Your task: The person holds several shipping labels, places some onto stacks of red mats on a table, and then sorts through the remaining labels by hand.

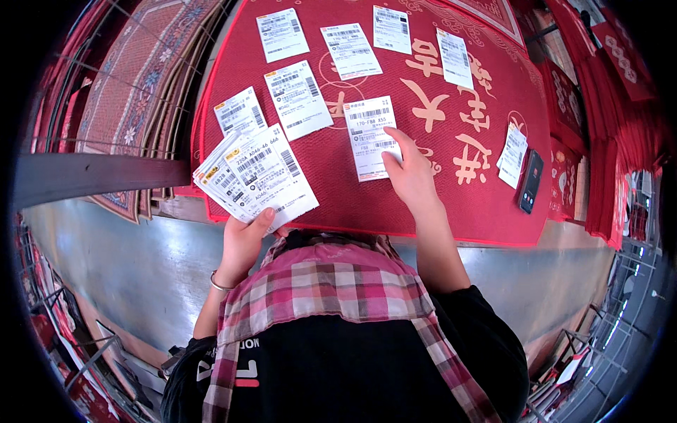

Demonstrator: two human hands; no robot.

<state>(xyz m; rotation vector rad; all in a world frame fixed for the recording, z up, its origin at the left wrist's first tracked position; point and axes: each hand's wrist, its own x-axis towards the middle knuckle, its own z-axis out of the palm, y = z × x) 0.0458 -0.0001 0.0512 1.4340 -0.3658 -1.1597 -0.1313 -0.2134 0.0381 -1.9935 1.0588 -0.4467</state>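
In my left hand (245, 238) is a fanned stack of white shipping labels (271, 173), my thumb lying over its lower edge. The stack overlaps the mat's near left edge. My right hand (411, 169) reaches over a single shipping label (367, 144) near the middle. Its thumb and index finger are spread apart on that label's right side; the other fingers are mostly hidden. Whether this label is lifted at all I cannot tell. More shipping labels lie spread on the red mat (331, 201), among them one label (299, 99) just beyond the stack.
A black phone (530, 182) lies at the mat's right side beside overlapping labels (513, 156). Patterned rugs (134, 106) are stacked behind wire mesh on the left. Red folded textiles (606, 169) hang on the right. A grey bar (106, 176) juts in from the left.
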